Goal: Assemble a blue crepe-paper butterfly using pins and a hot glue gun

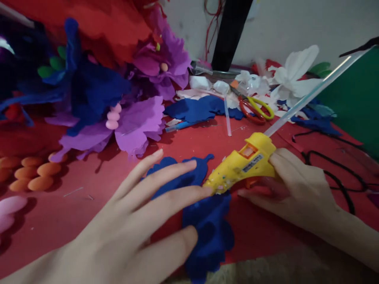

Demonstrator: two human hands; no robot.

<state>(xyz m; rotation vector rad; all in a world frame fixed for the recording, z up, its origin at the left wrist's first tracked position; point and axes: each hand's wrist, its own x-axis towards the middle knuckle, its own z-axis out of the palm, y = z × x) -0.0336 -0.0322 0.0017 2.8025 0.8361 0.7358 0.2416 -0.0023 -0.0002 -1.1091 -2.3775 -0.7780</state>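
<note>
Our left hand (118, 227), spread wide, is nearer the blue petals (210, 240) at lower centre; our right hand (302, 187) grips the yellow glue gun (237, 167) right of centre, its long axis slanting down-left toward them.

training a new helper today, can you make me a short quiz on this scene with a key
1. Multiple choice: which hand grips the yellow glue gun? a) left b) right
2. True or false: both scissor handles are red.
3. Fill in: the left hand is spread over ____ scalloped pieces.

Key:
1. b, the right hand
2. False; the scissors have one red and one yellow handle
3. blue
</note>
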